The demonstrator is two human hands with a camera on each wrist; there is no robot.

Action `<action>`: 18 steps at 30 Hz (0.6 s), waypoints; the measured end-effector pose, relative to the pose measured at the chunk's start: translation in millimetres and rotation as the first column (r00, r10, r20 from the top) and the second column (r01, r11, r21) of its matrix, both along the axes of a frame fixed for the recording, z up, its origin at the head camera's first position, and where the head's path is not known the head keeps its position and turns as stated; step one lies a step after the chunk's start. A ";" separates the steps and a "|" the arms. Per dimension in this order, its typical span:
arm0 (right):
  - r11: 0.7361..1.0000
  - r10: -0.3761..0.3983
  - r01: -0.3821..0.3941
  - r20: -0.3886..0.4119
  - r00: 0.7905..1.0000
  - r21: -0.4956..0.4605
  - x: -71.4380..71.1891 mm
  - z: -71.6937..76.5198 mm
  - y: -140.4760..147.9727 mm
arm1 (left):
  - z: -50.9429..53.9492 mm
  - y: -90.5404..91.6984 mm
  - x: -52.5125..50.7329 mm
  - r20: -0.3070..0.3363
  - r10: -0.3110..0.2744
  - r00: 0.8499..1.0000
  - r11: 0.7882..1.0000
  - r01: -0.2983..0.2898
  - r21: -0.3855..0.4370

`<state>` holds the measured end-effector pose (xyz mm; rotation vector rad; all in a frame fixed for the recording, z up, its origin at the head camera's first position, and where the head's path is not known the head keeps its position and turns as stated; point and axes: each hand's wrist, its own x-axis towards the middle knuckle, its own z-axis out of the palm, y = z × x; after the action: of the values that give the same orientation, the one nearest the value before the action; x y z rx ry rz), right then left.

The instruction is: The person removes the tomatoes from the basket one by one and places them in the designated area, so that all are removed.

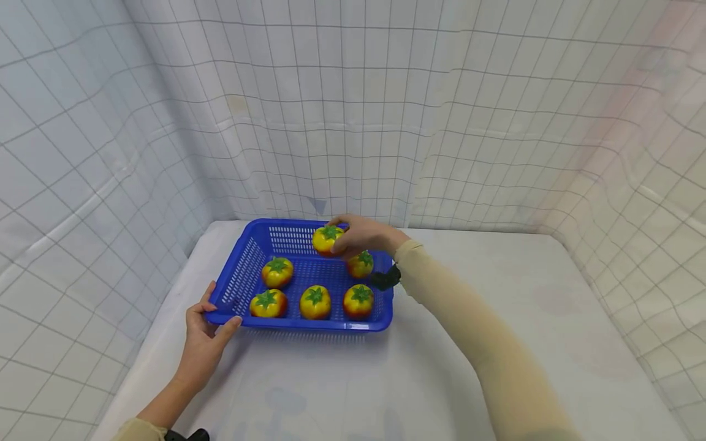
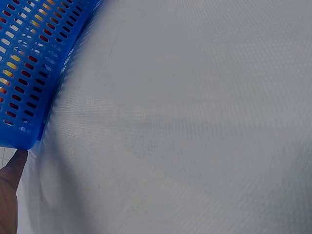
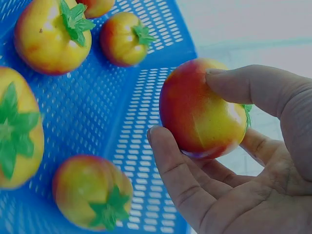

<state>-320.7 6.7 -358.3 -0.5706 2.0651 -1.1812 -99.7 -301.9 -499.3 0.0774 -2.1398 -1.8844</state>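
Note:
A blue plastic basket (image 1: 303,326) with slotted walls stands on the white table. At its front left corner my left hand (image 1: 201,343) holds the rim, thumb at the front edge and fingers at the side. In the left wrist view only one digit of that hand shows, touching the basket's corner. Over the back of the basket my right hand (image 1: 365,234) holds a yellow-red tomato (image 3: 195,109) with a green leafy top, gripped between thumb and fingers. Several similar tomatoes (image 1: 315,302) lie inside, one (image 1: 361,264) partly hidden below the right hand.
The white-covered table (image 1: 485,263) stretches to the right and in front of the basket. Grid-patterned white curtains (image 1: 342,122) close off the back and both sides, with the back one just behind the basket.

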 end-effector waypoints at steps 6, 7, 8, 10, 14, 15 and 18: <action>0.998 -0.012 0.012 0.014 1.000 -0.065 -1.9 11.4 27.8 | 2.2 0.5 -0.1 0.019 0.014 1.000 1.000 -0.014 -0.003; 0.997 -0.014 0.015 0.013 1.000 -0.070 -2.6 13.1 32.2 | 2.6 0.7 0.0 0.022 0.016 1.000 1.000 -0.016 -0.004; 0.997 -0.017 0.018 0.007 1.000 -0.069 -3.4 14.3 36.5 | 2.9 0.8 0.1 0.023 0.017 1.000 1.000 -0.016 -0.004; 0.997 -0.017 0.017 -0.003 1.000 -0.069 -4.8 16.2 45.3 | 3.6 1.0 0.2 0.026 0.017 1.000 1.000 -0.017 -0.006; 0.996 -0.006 0.005 -0.008 1.000 -0.084 -7.0 17.6 63.7 | 3.8 0.9 0.0 0.024 0.010 1.000 1.000 -0.011 0.009; 0.996 0.000 -0.001 -0.012 1.000 -0.088 -7.4 17.8 68.6 | 3.8 1.0 -0.1 0.024 0.012 1.000 1.000 -0.012 0.007; 0.995 0.009 -0.011 -0.022 1.000 -0.098 -8.6 17.8 83.5 | 3.5 0.6 -0.7 0.026 0.012 1.000 1.000 -0.012 0.006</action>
<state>-329.3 90.2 -340.5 -0.6421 2.0277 -1.2814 -100.4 -301.3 -495.7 0.1157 -2.1460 -1.8934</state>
